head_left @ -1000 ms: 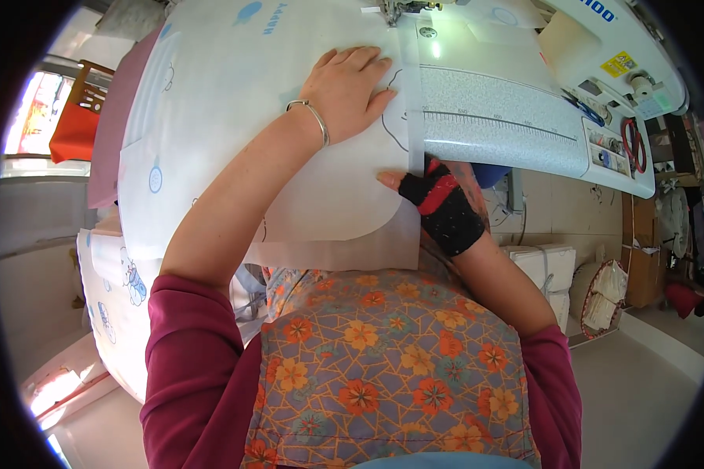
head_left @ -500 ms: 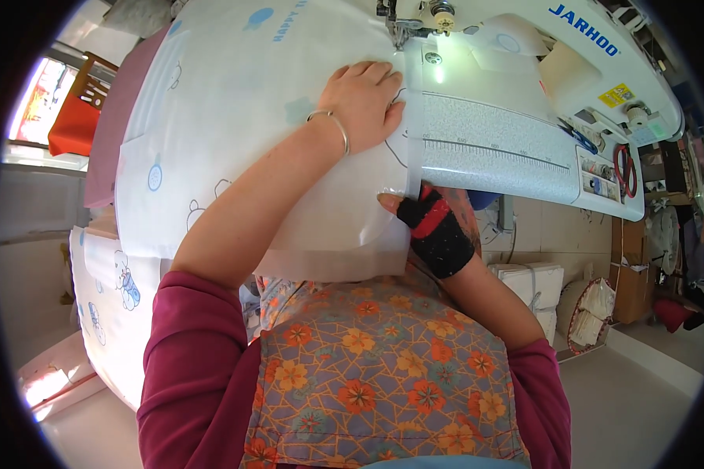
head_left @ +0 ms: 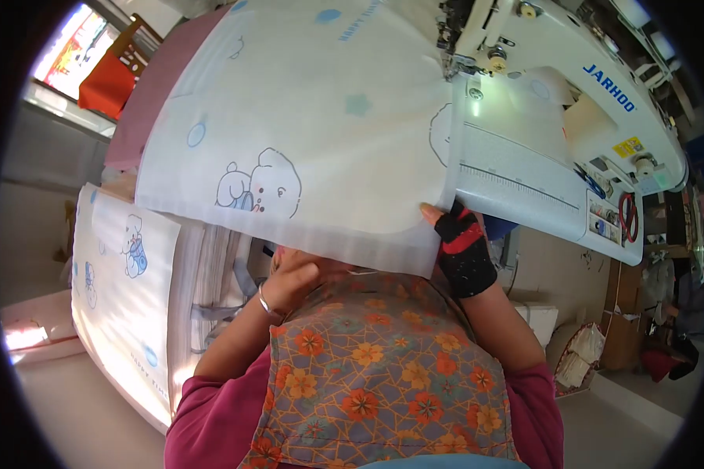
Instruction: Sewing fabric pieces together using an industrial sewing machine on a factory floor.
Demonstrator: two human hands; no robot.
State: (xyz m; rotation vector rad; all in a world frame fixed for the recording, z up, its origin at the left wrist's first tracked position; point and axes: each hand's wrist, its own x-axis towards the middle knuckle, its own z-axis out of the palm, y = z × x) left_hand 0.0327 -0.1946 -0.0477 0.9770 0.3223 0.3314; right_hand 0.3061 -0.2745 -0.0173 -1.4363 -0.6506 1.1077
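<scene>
At the near right corner of the printed sheet, the right hand, in a black fingerless glove with a red band, reaches forward, its thumb lying along the edge. Its other fingers are hidden, so whether they pinch the sheet I cannot tell. Well left of that thumb, the left hand is bent in at the near edge, fingers curled; their tips are partly hidden, and their hold cannot be told.

Ahead of both hands, the sheet spreads pale and slightly see-through, with outlined cartoon figures, blue rounds and a greenish star; a clearer border runs past a rounded corner just left of the right thumb. Its far right edge meets the sewing machine's presser foot, beyond that thumb. Right of the gloved fingers extends a ruler-marked surface, with red-handled scissors at its far end.
</scene>
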